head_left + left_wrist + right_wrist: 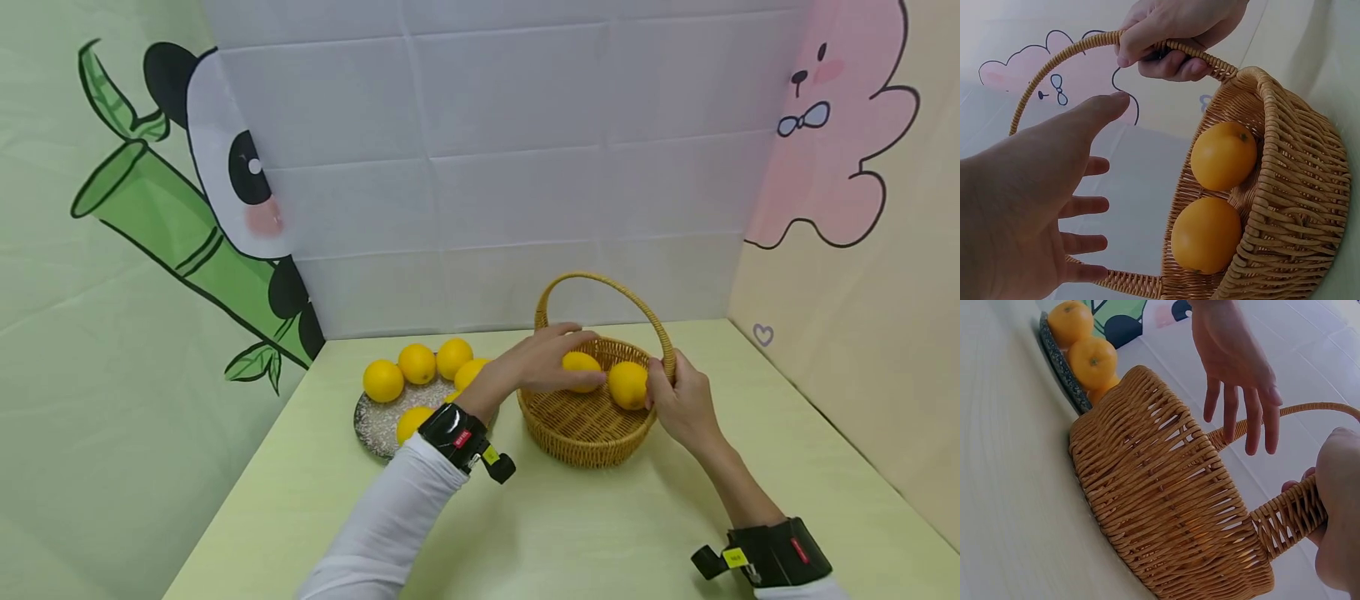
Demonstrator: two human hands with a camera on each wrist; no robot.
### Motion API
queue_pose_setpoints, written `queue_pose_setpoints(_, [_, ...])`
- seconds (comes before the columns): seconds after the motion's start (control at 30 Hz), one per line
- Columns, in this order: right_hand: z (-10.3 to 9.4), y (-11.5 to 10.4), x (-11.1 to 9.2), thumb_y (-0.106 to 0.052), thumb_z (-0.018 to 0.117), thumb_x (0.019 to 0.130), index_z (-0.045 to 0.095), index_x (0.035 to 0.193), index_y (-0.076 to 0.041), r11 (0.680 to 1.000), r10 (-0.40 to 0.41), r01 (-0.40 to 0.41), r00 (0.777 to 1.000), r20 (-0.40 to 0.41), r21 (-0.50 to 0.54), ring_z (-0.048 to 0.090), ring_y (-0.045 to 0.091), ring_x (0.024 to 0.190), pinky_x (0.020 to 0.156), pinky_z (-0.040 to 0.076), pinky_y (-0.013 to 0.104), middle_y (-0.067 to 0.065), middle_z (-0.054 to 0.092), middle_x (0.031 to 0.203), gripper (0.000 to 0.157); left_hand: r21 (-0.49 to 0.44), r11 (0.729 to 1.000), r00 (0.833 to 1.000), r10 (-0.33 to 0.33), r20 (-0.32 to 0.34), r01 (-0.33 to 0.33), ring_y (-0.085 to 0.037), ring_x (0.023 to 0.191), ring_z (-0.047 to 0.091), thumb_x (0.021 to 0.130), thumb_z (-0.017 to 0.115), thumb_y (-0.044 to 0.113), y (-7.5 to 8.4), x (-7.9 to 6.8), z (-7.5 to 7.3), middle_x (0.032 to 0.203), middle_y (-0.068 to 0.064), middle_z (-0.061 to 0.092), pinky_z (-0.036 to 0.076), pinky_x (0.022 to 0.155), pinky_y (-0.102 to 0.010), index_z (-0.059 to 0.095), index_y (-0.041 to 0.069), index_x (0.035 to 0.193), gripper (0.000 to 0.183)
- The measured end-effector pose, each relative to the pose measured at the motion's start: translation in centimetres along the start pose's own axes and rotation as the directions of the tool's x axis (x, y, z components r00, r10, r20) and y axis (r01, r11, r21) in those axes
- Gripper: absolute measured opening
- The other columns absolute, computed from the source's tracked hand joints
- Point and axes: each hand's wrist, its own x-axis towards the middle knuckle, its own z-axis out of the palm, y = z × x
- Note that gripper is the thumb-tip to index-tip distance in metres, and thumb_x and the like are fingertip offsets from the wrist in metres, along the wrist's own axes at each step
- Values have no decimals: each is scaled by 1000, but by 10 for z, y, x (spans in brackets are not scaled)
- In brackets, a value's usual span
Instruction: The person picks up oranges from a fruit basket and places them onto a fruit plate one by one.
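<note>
A woven wicker basket (588, 450) with a tall arched handle stands on the table. Two oranges lie inside it, one orange (628, 385) at the right and another orange (1205, 235) beside it. My right hand (684, 404) grips the handle near its right base. Above the basket's left side hovers my left hand (553, 360), fingers extended and holding nothing. In the left wrist view that left hand (1029, 200) shows its palm and spread fingers apart from the fruit. The right wrist view shows the right hand (1340, 500) curled round the handle's base.
Left of the basket, a grey speckled plate (371, 425) carries several oranges (383, 381), partly hidden by the left forearm. Behind the table (585, 533) rises a white tiled-looking backdrop (510, 200), with cartoon-printed sheets at both sides.
</note>
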Motion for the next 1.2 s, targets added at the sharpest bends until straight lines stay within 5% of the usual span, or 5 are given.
queue_pose_setpoints(0.27, [0,2,0,0,47,106,51,84,3,1000,0,0,1000,6,7,50,14,44,33,37,21,19,58,57,23,39,998,997,-44,63,41,-25,144,35,93,47,77,-1,19,13,165,-5,32,38,114,-50,37,29,163,85])
queue_pose_setpoints(0.5, [4,38,1,-14,46,110,51,86,-5,1000,3,-4,1000,27,20,53,16,44,32,39,24,8,59,59,26,34,998,996,-60,69,58,-25,143,37,95,50,73,-5,30,23,163,-5,33,39,113,-49,39,25,162,83])
queue_pose_setpoints(0.8, [4,40,2,-14,45,110,50,86,-4,1000,0,-1,1000,31,23,54,18,45,33,41,23,18,60,60,26,28,993,988,-119,95,116,-24,143,37,96,52,70,-6,43,36,165,-4,32,39,113,-48,36,23,164,84])
queue_pose_setpoints(1.2, [-1,44,5,-14,46,110,50,85,-4,1000,4,-4,1000,28,20,55,22,46,34,41,23,16,59,60,27,81,982,977,-177,116,168,-22,146,33,97,58,62,-10,63,54,165,-1,31,36,117,-45,39,26,162,77])
